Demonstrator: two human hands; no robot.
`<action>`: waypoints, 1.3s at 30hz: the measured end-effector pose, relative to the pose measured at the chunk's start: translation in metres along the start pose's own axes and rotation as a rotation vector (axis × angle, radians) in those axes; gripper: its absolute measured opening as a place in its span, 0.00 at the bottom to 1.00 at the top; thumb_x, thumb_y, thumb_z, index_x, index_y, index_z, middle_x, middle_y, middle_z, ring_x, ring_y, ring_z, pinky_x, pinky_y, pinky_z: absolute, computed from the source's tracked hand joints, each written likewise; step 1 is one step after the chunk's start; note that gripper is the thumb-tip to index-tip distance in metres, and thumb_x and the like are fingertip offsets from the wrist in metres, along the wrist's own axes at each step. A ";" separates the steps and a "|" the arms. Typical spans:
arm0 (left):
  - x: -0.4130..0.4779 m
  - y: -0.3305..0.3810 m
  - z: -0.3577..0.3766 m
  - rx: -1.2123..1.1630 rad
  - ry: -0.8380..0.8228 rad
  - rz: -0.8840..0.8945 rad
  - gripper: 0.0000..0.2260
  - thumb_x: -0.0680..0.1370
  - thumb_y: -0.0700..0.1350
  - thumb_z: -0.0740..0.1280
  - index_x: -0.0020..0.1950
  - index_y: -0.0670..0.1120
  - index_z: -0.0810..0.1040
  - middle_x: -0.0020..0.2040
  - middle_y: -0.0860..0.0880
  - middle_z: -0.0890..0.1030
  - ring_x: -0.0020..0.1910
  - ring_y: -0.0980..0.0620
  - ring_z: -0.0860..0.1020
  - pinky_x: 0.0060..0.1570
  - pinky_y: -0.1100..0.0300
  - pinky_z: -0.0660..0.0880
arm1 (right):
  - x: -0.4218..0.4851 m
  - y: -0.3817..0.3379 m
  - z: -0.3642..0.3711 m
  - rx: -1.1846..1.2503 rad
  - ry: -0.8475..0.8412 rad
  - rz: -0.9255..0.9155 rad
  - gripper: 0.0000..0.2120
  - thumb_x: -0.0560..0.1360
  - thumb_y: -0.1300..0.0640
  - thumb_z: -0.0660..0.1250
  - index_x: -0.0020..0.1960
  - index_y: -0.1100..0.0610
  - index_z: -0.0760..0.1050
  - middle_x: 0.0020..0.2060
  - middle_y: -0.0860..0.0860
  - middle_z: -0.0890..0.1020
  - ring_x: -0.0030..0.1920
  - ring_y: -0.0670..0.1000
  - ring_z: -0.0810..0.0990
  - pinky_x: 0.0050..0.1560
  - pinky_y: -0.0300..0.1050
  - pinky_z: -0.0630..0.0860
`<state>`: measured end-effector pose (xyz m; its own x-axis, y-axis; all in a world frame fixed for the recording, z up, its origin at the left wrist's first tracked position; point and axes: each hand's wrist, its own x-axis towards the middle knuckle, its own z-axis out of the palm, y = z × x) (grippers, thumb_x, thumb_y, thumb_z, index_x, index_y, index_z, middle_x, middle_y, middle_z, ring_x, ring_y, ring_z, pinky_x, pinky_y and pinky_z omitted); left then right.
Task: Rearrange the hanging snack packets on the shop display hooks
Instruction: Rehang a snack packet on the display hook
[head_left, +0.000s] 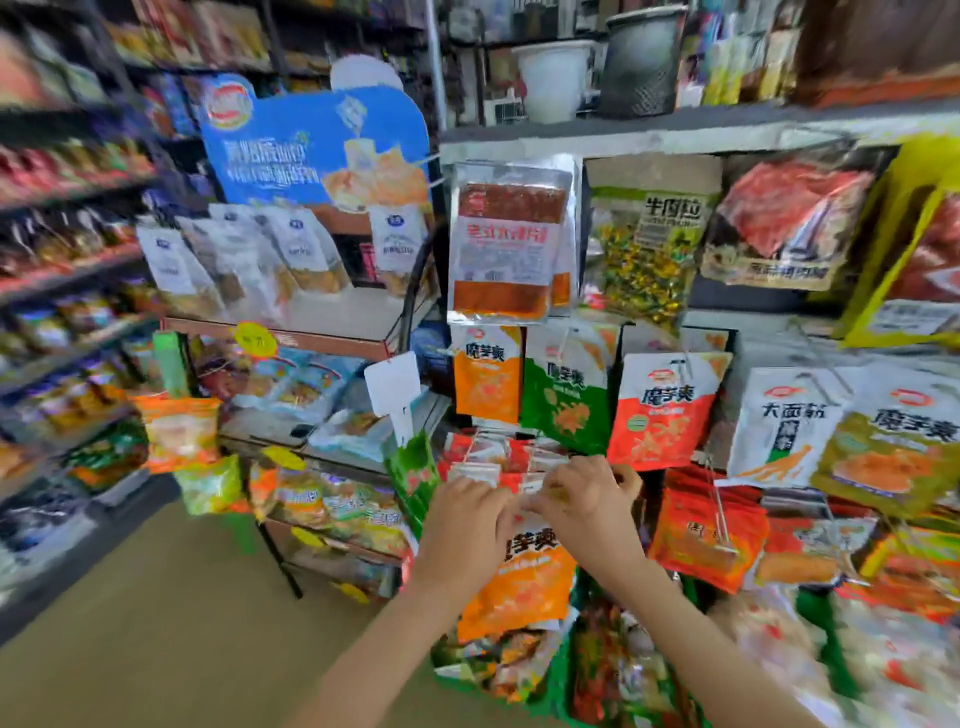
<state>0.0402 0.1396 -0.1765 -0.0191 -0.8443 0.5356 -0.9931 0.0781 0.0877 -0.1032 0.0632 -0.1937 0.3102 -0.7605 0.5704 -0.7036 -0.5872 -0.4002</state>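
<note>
The shop was crammed with stock: shelves ran down the left side, a tan floor (156, 597) lay in the near left, and a rack of hanging snack packets filled the right. On the far top shelf stood a white bucket (553, 78) beside a black mesh bin (641, 60). A blue cardboard header (322, 145) rose over a stand of pale bags to the left of the rack.

Both of the person's hands met low in the middle of the rack. The left hand (467, 514) had its fingers curled in tight, and the right hand (587, 499) was curled the same way, thumb and fingers closed narrowly. Between them they pinched the white top edge of an orange packet (519, 577). The fingertips themselves were smeared by blur, so I could not tell just how each one lay.

The orange packet hung straight down below the hands, glossy, with dark characters across a white band and a paler orange picture beneath. Just behind its top sat a bunch of red-and-white packet tops (498, 457), and the hook that bore them was hidden by the hands.

Higher up hung a silver-edged red packet (506, 239), and below it a row of one small orange packet (485, 374), a green packet (566, 389) and a red-and-white packet (662, 410).
</note>
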 end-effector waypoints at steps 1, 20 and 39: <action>0.007 -0.011 -0.003 0.007 0.007 0.013 0.12 0.73 0.47 0.56 0.34 0.51 0.76 0.29 0.56 0.75 0.32 0.53 0.73 0.35 0.60 0.72 | 0.010 -0.005 0.009 0.010 0.013 0.046 0.16 0.64 0.39 0.62 0.29 0.50 0.72 0.31 0.42 0.69 0.43 0.47 0.67 0.45 0.42 0.49; 0.157 -0.155 0.080 -0.295 0.016 -0.598 0.08 0.76 0.54 0.67 0.43 0.52 0.80 0.32 0.56 0.73 0.40 0.52 0.72 0.49 0.53 0.64 | 0.208 -0.005 0.136 0.420 -0.418 0.161 0.19 0.73 0.53 0.68 0.31 0.63 0.68 0.26 0.55 0.65 0.28 0.51 0.63 0.31 0.46 0.59; 0.212 -0.216 0.105 -0.055 -0.035 -0.257 0.08 0.78 0.52 0.64 0.46 0.49 0.80 0.34 0.52 0.79 0.40 0.49 0.75 0.47 0.55 0.56 | 0.253 -0.021 0.165 0.406 -0.277 0.339 0.09 0.75 0.58 0.66 0.37 0.51 0.75 0.33 0.48 0.76 0.33 0.52 0.73 0.36 0.48 0.70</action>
<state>0.2382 -0.1119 -0.1704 0.2276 -0.8580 0.4605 -0.9582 -0.1131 0.2629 0.0955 -0.1619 -0.1591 0.3045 -0.9361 0.1763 -0.5086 -0.3163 -0.8008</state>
